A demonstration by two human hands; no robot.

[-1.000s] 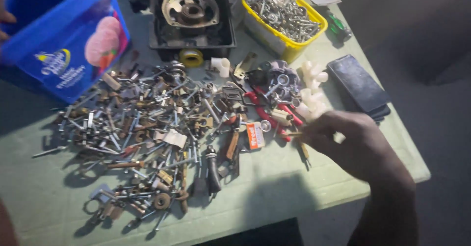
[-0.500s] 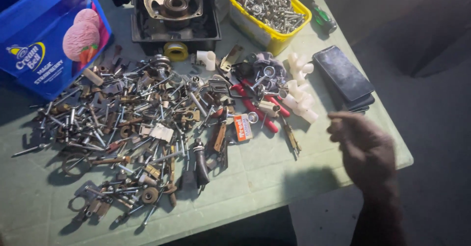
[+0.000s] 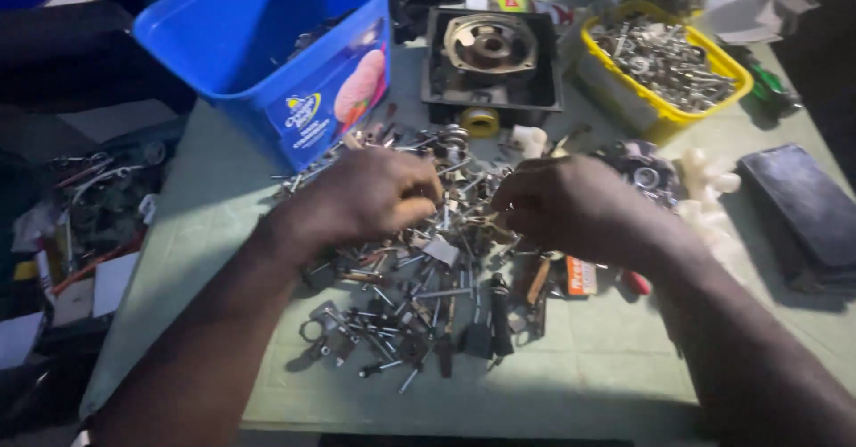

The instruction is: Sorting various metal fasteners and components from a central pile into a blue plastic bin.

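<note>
Head view: the green counter [image 3: 223, 197] carries a blue tub [image 3: 267, 55], a yellow bin [image 3: 655, 122], and a heap of screws and bolts [image 3: 428, 295] mid-counter. Left hand [image 3: 370, 193] and right hand [image 3: 571, 206] rest on the heap, fingers curled into it; what they pinch, I cannot tell.

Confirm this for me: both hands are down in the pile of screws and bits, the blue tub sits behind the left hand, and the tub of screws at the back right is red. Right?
Not quite. The tub of screws at the back right is yellow, not red, as the head view shows. The rest holds: the left hand and right hand are both in the pile of screws and bits, and the blue tub sits behind the left hand.
</note>
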